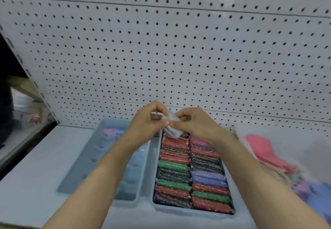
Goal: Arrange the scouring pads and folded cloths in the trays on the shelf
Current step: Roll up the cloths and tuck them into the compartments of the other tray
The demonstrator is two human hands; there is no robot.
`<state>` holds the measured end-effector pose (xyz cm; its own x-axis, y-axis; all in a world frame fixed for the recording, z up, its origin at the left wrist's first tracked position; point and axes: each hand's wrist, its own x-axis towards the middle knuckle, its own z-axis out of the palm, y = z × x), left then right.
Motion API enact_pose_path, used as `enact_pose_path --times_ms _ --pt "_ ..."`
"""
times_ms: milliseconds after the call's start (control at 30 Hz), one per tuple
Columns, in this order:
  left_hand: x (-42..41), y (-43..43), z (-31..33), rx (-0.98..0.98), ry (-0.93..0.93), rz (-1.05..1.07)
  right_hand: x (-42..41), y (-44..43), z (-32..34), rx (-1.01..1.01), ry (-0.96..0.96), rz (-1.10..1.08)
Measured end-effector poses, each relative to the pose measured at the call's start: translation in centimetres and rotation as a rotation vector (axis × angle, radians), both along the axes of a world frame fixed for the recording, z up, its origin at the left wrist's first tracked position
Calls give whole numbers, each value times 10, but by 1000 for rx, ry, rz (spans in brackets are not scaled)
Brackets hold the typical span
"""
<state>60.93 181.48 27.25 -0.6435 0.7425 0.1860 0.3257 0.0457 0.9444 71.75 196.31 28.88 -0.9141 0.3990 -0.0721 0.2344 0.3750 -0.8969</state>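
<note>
Both hands meet above the far end of the right tray (193, 212). My left hand (150, 121) and my right hand (192, 123) together pinch a small silvery-grey scouring pad (172, 128), held tilted in the air. The right tray holds two rows of red, green, dark and purple glittery scouring pads (174, 180), packed on edge. The left tray (78, 171) is pale blue, with a pink and a blue item (112, 132) at its far end; most of it is hidden by my left forearm.
A loose heap of pink, purple and blue cloths (272, 159) lies on the white shelf to the right of the trays. A white pegboard wall (179, 49) rises right behind them. The shelf's left edge drops into a dark aisle (10, 103).
</note>
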Motion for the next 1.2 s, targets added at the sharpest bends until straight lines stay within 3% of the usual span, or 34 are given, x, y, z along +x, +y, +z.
enact_pose_path --times_ms 133,233,300,367,467,533,600,733,800,933,1033,1200 --pt "-62 -65 -46 -48 -81 312 -66 -52 -48 -189 41 -147" --pt "-109 -120 -83 -429 68 628 -104 -87 -79 -345 80 -199" --pt "-126 -146 -107 -613 53 665 -127 -110 -96 -404 115 -207" --pt "-128 -156 -119 -542 -157 612 -149 -129 -112 -382 112 -203" --pt "-126 -161 -123 -267 -445 601 -175 -149 -132 -250 68 -200" --pt "-128 -161 -125 -149 -540 615 -185 -156 -140 -163 26 -175" --pt "-128 -161 -125 -99 -576 625 -190 -160 -145 -45 -9 -130" --pt "-131 -161 -130 -91 -591 624 -200 -162 -137 477 -148 55" --pt "-132 -161 -130 -94 -582 628 -207 -163 -134 640 -215 157" --pt "-130 -160 -131 -86 -567 624 -222 -162 -137 751 -335 230" --pt "-132 -160 -133 -99 -573 632 -230 -159 -138 706 -390 305" --pt "-133 -160 -135 -136 -579 640 -227 -161 -152 759 -306 264"
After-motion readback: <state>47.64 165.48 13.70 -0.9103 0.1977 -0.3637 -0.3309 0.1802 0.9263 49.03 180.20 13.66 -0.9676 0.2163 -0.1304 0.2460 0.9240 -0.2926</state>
